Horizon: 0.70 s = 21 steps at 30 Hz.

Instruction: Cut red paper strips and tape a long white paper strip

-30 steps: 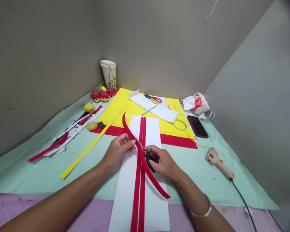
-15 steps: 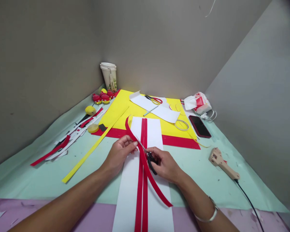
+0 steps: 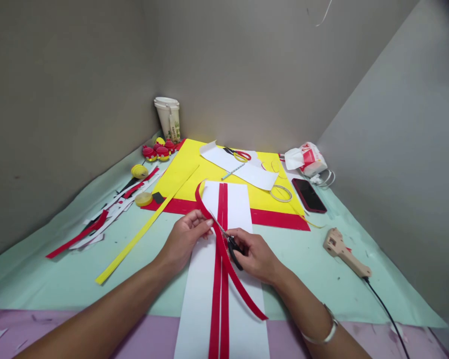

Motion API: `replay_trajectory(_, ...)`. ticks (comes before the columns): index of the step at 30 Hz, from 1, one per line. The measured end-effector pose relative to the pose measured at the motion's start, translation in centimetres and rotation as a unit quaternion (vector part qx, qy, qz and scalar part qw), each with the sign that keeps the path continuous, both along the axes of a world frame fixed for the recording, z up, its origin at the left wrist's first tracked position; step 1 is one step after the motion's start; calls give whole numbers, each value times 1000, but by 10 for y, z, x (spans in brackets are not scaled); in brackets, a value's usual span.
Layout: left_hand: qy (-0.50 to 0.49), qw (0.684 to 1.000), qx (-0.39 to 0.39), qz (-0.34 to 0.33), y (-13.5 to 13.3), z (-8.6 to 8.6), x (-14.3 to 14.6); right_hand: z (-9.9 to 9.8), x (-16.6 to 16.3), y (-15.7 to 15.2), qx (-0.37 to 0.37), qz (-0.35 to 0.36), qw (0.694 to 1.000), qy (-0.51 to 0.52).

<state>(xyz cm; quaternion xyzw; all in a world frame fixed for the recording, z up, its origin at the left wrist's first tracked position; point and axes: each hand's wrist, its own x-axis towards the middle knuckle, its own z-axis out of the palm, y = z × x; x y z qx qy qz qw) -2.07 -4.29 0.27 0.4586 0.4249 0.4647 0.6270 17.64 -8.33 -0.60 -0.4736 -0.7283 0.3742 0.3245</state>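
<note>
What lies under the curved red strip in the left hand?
Under the curved strip are the white sheet, its two red bands and, at the far end, the yellow sheet. Whatever the strip covers is hidden.

Open lane of pale green table cover (image 3: 303, 252) between right hand (image 3: 256, 252) and beige plastic glue gun (image 3: 346, 258); thin black cable (image 3: 378, 295) bounds lane's near end on right. Gap between hands blocked by curved red strip (image 3: 243, 290) and black-handled scissors (image 3: 233, 249). Left of left hand (image 3: 187, 235): long yellow strip (image 3: 130, 243), then loose heap of red, white and black scraps (image 3: 93, 228). Grey wall (image 3: 247, 65) closes back.
</note>
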Motion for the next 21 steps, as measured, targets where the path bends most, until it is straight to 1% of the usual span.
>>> replay_trajectory(9, -17, 1000, -12, -4, -1, 1, 0, -1, -1, 0, -11, 2, 1000, 12)
replay_trajectory(14, -18, 1000, -12, -8, 0, 0, 0, -1, -2, 0, -32, -19, 999, 39)
replay_trajectory(21, -31, 999, -14, -12, -2, 0, -1, 2, -2, -1, -23, -14, 999, 28)
